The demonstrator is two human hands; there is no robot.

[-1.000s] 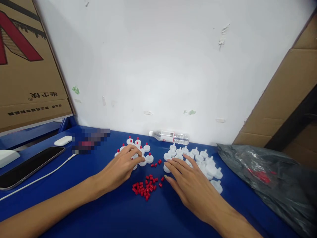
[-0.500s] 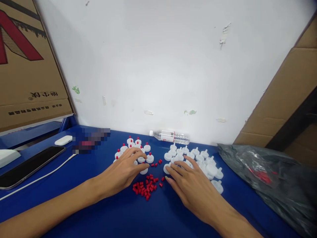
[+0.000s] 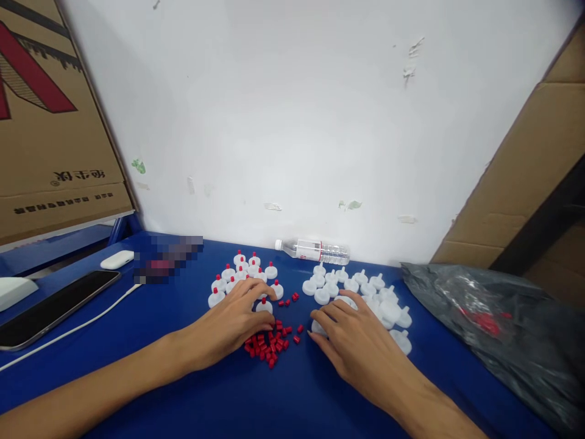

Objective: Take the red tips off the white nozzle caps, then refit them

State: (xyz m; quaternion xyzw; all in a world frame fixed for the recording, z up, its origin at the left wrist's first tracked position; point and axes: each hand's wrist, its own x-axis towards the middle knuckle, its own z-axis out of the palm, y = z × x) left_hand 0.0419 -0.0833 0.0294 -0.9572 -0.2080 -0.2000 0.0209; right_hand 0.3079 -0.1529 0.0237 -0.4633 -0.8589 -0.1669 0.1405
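My left hand (image 3: pixel 242 310) hovers with thumb and index finger apart, open. Its thumb is over the edge of a pile of small red caps (image 3: pixel 269 349). Just beyond the gap between those fingers stands a white nozzle cap with a red tip (image 3: pixel 264 306); several more red-tipped white caps (image 3: pixel 216 297) sit behind and left of the hand. My right hand (image 3: pixel 342 332) is closed around a plain white nozzle cap (image 3: pixel 319 328), pinched at its near left side and mostly hidden by the fingers. Several plain white nozzle caps (image 3: pixel 322 296) lie beyond and right of it.
A clear bottle (image 3: pixel 313 250) lies along the wall. On the left are a phone (image 3: pixel 59 308), a white cable (image 3: pixel 91 315) and a small white case (image 3: pixel 117 260). A dark plastic bag (image 3: pixel 512 360) with a clear bag of red pieces (image 3: pixel 487 323) lies right.
My left hand's thumb has come down towards the red pile, leaving the red-tipped cap beside it more visible. My right hand has drawn one white nozzle cap nearer, away from its group.
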